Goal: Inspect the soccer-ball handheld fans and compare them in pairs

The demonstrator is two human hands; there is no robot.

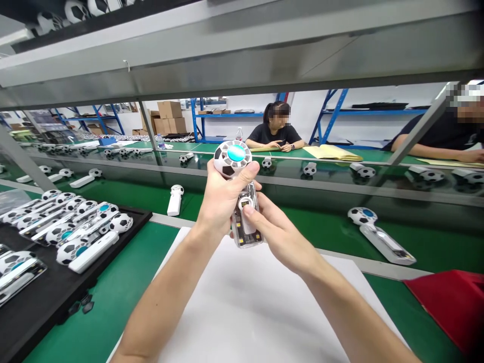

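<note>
Both forearms extend forward over the white sheet, with the left hand and right hand raised together above its far edge. The loaded black tray sits left of the sheet, red material lies to its right, and a loose unit rests beyond its far right corner. Above the sheet's far edge, the left fingers wrap the ball-headed unit below its ball, while the right fingers close around its clear body, thumb against the front.
</note>
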